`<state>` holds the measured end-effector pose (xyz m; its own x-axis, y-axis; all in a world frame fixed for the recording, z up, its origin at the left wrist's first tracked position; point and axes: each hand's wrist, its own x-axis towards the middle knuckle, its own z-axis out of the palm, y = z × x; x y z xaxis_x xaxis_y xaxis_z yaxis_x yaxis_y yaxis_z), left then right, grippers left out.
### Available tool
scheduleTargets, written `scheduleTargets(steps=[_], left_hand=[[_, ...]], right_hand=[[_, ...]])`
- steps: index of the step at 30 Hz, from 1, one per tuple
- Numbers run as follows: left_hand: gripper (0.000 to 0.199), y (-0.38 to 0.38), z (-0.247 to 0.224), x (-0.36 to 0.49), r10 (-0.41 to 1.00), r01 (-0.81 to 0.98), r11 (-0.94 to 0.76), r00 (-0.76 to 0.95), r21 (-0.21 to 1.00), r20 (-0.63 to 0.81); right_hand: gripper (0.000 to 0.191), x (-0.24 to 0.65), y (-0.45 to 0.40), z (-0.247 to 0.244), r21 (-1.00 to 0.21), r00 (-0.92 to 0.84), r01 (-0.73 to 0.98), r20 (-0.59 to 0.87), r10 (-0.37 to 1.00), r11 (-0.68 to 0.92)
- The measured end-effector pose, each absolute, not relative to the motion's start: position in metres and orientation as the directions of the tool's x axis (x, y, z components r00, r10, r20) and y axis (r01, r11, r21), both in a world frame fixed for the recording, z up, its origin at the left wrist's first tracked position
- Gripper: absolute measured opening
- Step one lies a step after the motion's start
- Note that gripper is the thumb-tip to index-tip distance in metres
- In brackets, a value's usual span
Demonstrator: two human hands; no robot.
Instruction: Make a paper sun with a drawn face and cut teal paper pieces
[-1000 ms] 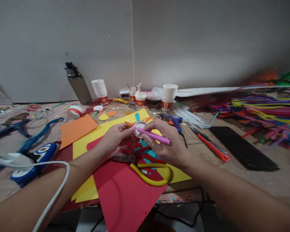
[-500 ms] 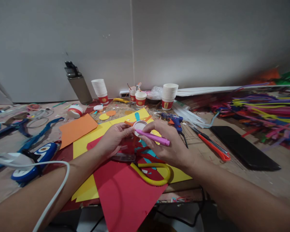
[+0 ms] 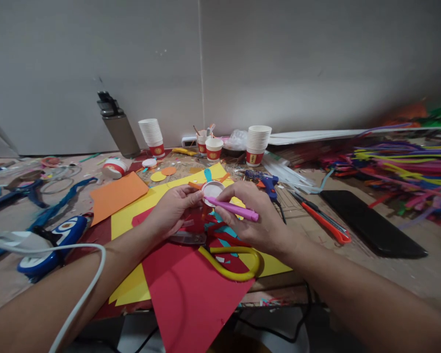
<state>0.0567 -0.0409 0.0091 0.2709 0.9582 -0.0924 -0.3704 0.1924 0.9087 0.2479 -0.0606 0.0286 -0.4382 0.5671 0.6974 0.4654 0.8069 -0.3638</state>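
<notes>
My left hand [image 3: 176, 206] pinches the near left side of a small paper cup [image 3: 213, 187], its round white end turned toward me. Orange and blue paper pieces stick out around the cup's edge. In my right hand [image 3: 259, 213] a purple marker [image 3: 238, 211] is gripped, its front end at the cup's rim and its thick end pointing right. The right fingers also lie close against the cup's side. Below the hands are scissors with yellow handles [image 3: 256, 264], on red paper [image 3: 191, 304] and yellow paper [image 3: 130, 279]. Blue and red scraps lie between.
Stacked paper cups [image 3: 257, 144] stand at the back, beside a glue gun [image 3: 268, 185]. To the right lie a red utility knife [image 3: 327, 223], a black phone [image 3: 371, 223] and pipe cleaners [image 3: 407, 171]. Orange paper [image 3: 117, 196] and a bottle [image 3: 121, 132] are left. A white cable [image 3: 95, 284] crosses my left forearm.
The cup in my hands has tilted very slightly. Both hands and the marker hold nearly the same place.
</notes>
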Motion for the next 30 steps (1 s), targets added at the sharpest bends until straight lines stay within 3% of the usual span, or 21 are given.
scheduleTargets(steps=[30], left_hand=[[0.029, -0.0350, 0.0054, 0.0508, 0.965, -0.395, 0.122, 0.262, 0.911, -0.015]], right_hand=[[0.006, 0.2490, -0.0610, 0.0286, -0.334, -0.460, 0.493, 0.684, 0.566, 0.804]])
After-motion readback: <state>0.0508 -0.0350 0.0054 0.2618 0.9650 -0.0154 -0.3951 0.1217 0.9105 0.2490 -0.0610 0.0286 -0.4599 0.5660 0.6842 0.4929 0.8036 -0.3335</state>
